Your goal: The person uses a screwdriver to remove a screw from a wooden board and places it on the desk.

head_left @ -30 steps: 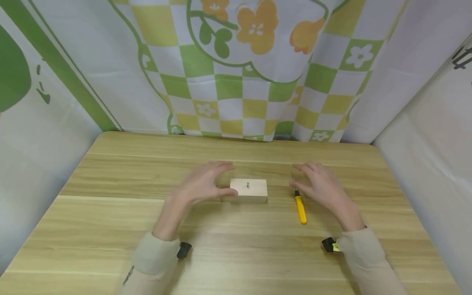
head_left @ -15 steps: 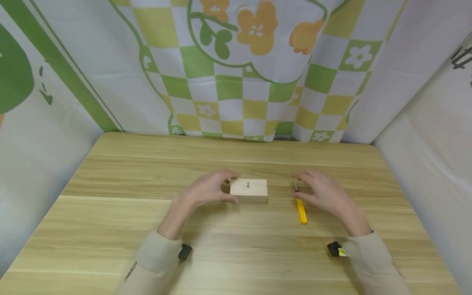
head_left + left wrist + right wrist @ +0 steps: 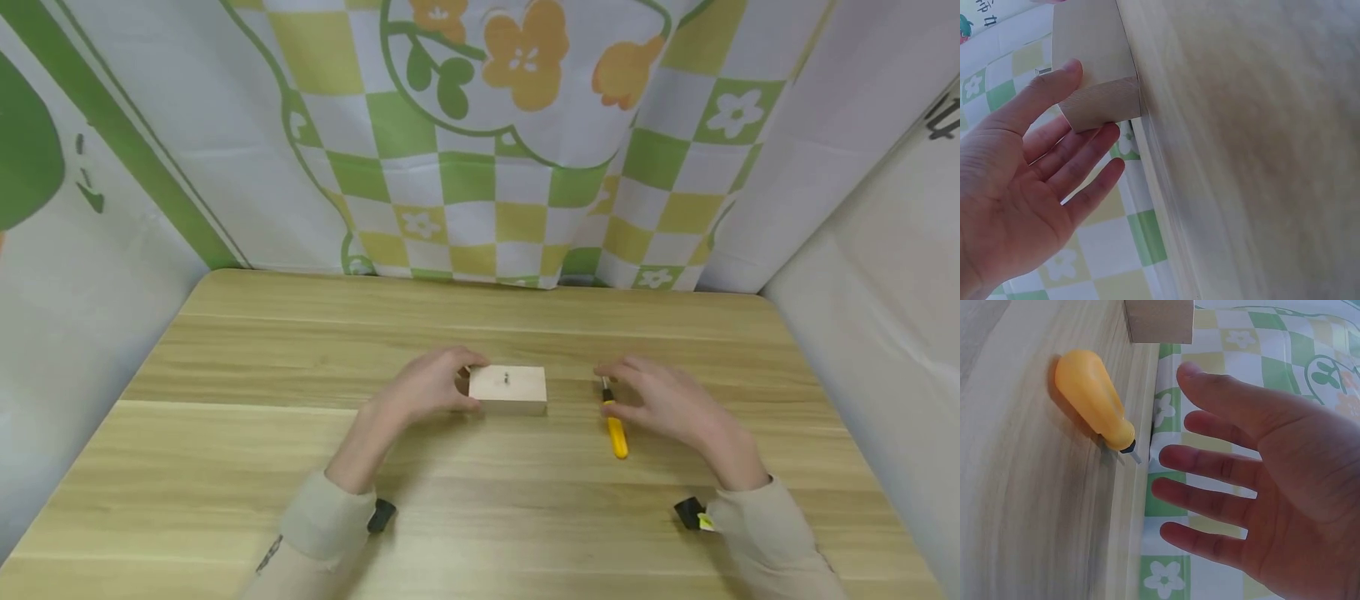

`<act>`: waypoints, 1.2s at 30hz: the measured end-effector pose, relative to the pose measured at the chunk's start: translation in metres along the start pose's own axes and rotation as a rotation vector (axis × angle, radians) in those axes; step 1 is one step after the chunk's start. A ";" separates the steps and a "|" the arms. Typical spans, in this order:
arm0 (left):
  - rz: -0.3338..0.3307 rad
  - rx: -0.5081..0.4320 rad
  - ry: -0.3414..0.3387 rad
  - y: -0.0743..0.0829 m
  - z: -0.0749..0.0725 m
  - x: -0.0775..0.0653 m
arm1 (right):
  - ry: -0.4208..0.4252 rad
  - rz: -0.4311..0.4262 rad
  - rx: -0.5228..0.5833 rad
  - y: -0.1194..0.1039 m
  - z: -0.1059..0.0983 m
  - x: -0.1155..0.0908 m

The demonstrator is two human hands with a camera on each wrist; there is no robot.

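Note:
A pale wooden block [image 3: 512, 385] lies on the table, with small dark metal bits [image 3: 507, 378] standing at the middle of its top. My left hand [image 3: 429, 387] holds the block's left end, thumb on the near side and fingers on the far side; the left wrist view shows the thumb [image 3: 1054, 87] on the block's face [image 3: 1091, 44]. To the right lies a screwdriver [image 3: 617, 435] with a yellow handle and a thin metal shaft. Over its shaft end hovers my right hand [image 3: 667, 402], fingers spread and apart from it in the right wrist view.
The wood-grain table [image 3: 480, 517] ends at a back edge against a checked, flowered curtain [image 3: 465, 183]. Pale cloth walls [image 3: 885, 317] stand at both sides. A black wrist camera [image 3: 381, 515] sits below the left sleeve, another black one [image 3: 688, 512] by the right.
My left hand has come in around the block's left end and taken hold of it. My right hand has lowered slightly toward me, over the screwdriver, which stays in place.

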State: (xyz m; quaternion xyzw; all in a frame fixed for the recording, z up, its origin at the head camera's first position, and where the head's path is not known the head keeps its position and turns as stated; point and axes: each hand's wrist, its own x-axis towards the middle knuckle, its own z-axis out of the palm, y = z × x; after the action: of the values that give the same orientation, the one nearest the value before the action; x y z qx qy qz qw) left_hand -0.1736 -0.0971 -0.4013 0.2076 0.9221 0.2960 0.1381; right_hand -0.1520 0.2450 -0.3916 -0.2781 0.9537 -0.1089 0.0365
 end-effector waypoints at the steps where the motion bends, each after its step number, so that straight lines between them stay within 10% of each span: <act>1: -0.007 -0.001 0.001 0.001 0.000 0.000 | -0.011 0.004 0.004 -0.001 -0.001 0.000; 15: -0.040 -0.025 -0.004 0.006 -0.001 0.000 | -0.204 0.014 0.016 -0.005 -0.008 -0.015; 36: -0.070 -0.014 -0.001 0.007 -0.003 0.003 | -0.203 -0.126 0.014 -0.002 0.001 -0.020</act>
State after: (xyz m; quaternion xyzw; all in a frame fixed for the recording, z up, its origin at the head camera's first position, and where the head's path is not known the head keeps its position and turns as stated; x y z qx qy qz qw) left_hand -0.1749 -0.0922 -0.3956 0.1744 0.9265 0.2975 0.1505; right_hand -0.1342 0.2537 -0.3920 -0.3467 0.9249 -0.0891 0.1278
